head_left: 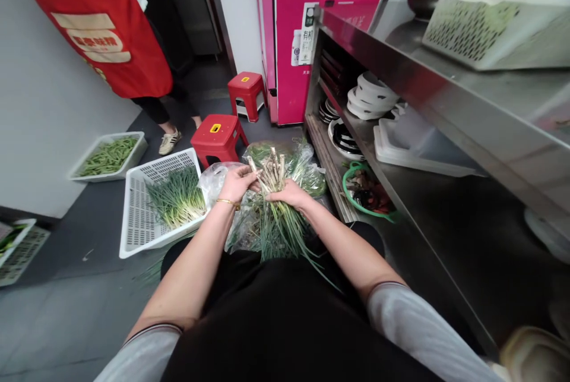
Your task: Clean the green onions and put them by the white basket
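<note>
Fingers of your right hand are clamped around a bunch of green onions, which you hold in front of your lap, roots up and away from you, leaves hanging down toward you. Your left hand is at the left side of the bunch near the pale root ends, thumb and fingertips close together; you cannot tell from this view whether they pinch a stalk. A gold bracelet circles your left wrist. Clear plastic bags lie just beyond your hands. To your left, a white basket holds more onions, and farther off, a white tray holds green beans. Two red stools stand ahead, near a person in a red apron. On your right, a metal shelf unit bears white containers.
</note>
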A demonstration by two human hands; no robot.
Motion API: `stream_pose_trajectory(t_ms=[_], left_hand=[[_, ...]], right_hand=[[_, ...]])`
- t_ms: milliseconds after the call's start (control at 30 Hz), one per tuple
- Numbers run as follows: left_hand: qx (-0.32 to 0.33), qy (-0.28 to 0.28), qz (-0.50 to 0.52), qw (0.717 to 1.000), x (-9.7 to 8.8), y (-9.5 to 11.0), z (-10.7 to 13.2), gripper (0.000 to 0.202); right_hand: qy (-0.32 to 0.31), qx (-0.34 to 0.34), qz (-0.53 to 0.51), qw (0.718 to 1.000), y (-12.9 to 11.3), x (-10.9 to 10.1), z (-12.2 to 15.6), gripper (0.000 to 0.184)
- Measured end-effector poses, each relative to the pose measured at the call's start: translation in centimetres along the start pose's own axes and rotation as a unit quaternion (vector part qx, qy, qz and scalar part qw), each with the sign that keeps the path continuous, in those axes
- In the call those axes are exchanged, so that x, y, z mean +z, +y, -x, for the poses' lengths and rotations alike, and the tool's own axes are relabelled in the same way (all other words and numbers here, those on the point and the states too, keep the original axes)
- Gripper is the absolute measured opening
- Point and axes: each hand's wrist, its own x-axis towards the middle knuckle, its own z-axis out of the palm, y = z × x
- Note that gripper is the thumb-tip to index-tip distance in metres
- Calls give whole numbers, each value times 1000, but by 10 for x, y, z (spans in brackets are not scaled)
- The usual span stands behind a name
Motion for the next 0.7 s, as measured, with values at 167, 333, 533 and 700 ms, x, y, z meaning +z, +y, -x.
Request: stream_pose_trajectory(t_ms=[167,333,533,700], left_hand=[[-35,-141,-81,986,-6,-6,4,31],[-25,-177,-137,974,-33,-17,3,27],[-37,-147,-307,940,-31,-45,-5,21],[-29,-73,27,997,14,-36,5,51]], right_hand=[[-45,28,-34,998,0,-24,16,33],[-106,98,-47,988,5,-63,39,28],[-74,79,-73,991,9,-73,38,32],[-75,77,-61,992,5,-33,21,37]])
